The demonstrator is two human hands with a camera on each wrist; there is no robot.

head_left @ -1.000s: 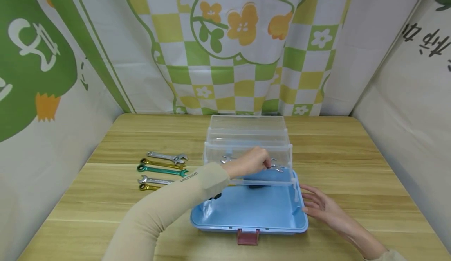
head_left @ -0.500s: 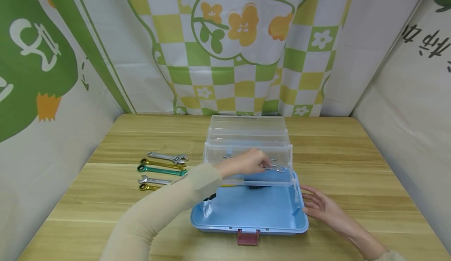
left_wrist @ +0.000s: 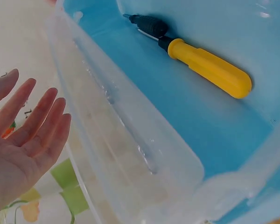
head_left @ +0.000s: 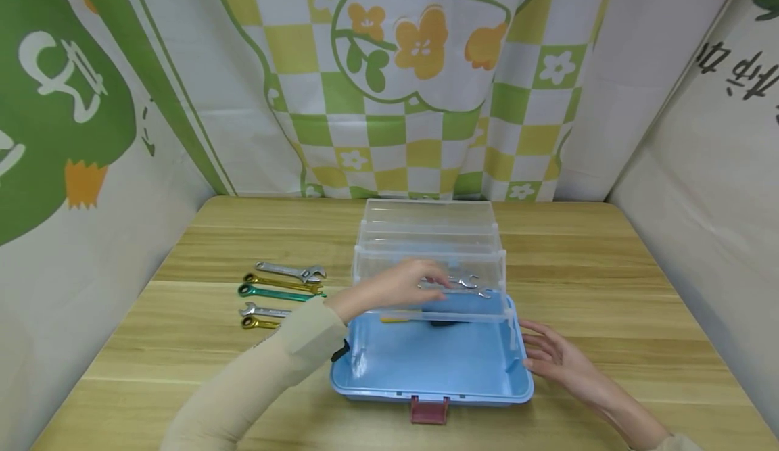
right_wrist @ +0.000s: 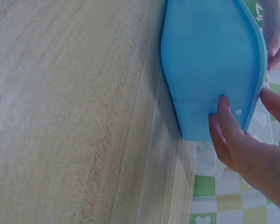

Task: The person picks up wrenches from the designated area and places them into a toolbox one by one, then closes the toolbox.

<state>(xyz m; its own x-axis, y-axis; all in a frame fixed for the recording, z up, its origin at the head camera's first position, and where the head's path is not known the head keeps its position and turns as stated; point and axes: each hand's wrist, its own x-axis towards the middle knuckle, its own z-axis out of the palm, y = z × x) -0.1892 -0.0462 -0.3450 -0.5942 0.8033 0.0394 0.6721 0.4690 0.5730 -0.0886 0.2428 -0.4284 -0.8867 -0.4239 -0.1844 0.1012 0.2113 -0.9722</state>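
Note:
My left hand [head_left: 404, 283] hovers over the clear tray [head_left: 462, 316] of the blue toolbox [head_left: 438, 363]. In the left wrist view its fingers [left_wrist: 46, 126] are spread and hold nothing. Below it in the tray lie silver wrenches [head_left: 467, 282], partly behind the hand; through the tray's plastic they look blurred. My right hand [head_left: 562, 363] rests against the toolbox's right side. Seen from the right wrist, the fingertips [right_wrist: 224, 105] touch the outer blue wall [right_wrist: 210, 60] and the thumb is at the rim.
Several silver, gold and green wrenches [head_left: 280, 293] lie on the wooden table [head_left: 608, 268] left of the toolbox. Inside the box lie a yellow-handled screwdriver [left_wrist: 210, 67] and a black-handled tool [left_wrist: 149, 25]. A dark red latch [head_left: 429, 410] hangs at the front.
My left hand has drawn back leftward over the tray and its fingers have spread, uncovering more of the wrenches there. The right hand stays against the box.

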